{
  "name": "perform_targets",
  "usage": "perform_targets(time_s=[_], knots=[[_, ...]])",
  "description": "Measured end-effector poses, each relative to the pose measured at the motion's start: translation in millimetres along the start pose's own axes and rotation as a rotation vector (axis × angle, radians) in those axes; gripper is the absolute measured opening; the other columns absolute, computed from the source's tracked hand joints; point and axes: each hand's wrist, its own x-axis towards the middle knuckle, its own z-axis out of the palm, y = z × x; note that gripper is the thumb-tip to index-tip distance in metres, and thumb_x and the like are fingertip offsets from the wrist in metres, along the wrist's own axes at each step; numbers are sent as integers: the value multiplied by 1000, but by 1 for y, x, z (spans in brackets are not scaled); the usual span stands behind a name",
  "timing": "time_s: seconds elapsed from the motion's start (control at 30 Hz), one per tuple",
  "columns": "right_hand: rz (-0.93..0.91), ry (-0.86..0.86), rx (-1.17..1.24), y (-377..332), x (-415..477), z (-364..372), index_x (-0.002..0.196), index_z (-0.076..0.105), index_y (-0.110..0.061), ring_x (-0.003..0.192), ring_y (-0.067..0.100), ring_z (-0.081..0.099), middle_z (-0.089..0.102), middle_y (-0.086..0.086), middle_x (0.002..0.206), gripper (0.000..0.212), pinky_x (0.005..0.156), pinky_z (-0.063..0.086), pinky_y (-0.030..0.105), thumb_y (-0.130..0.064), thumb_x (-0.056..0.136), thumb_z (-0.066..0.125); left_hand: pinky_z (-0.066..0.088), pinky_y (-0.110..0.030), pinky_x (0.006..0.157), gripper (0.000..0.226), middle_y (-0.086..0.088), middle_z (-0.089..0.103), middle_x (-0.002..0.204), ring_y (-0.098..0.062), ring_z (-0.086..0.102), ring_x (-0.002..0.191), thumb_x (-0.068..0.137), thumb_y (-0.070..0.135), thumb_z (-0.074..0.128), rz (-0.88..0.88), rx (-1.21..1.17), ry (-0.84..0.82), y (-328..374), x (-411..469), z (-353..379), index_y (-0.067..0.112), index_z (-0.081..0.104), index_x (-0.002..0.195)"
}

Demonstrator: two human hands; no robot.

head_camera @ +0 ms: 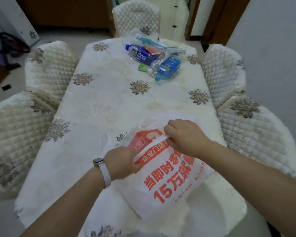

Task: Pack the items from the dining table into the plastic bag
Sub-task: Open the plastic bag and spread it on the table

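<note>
Head camera looks down the length of the dining table [101, 106], and to my eye the job is only at its opening move. The plastic bag [169, 178], white with orange print, lies flat on the near end of the cloth, its mouth turned toward the far end. The left hand [121, 161], a watch [98, 162] on its wrist, grips the left edge of the mouth with curled fingers. The right hand [186, 135] pinches the rim farther along, though I cannot tell which layer each one has. Nothing seems to be inside yet. The things to pack lie heaped well apart at the far end: a dark blue bottle [140, 54], a light blue bottle [168, 67], a small clear bottle [155, 64] between them, a little green box [143, 67] just beside, and a packet of toothbrushes [150, 42] behind. To do this well, I'd draw the two layers in opposite directions rather than tug one side, since thin film clings and tears. Once the mouth gapes, I'd slide the bag nearer the heap and keep one hand on the rim so it doesn't fall shut. The bottles look best going in first, the light packet last.
</note>
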Motion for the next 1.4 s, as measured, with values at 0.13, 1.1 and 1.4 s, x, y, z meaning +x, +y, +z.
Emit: perform_targets(time_s=[0.13, 1.1, 1.4], knots=[[59, 65, -78, -26, -24, -38, 77, 58, -7, 57, 28, 47, 52, 8, 69, 17, 45, 41, 37, -19, 82, 48, 36, -26, 52, 21, 6, 62, 78, -17, 57, 68, 94, 45, 48, 69, 30, 236, 3, -29, -18, 29, 61, 91], [522, -340, -58, -174, -192, 53, 78, 65, -16, 59, 28, 62, 64, 3, 69, 28, 49, 47, 32, -36, 77, 45, 45, -34, 89, 68, 14, 59, 118, -11, 55, 106, 81, 81, 35, 373, 54, 6, -8, -151, 135, 35, 56, 126], [477, -269, -73, -117, -189, 33, 81, 66, -10, 81, 32, 60, 64, 10, 88, 28, 60, 51, 40, -31, 78, 47, 34, -43, 111, 48, -2, 38, 153, -24, 37, 138, 92, 35, 55, 393, 53, -5, -9, -95, 98, 28, 50, 139]])
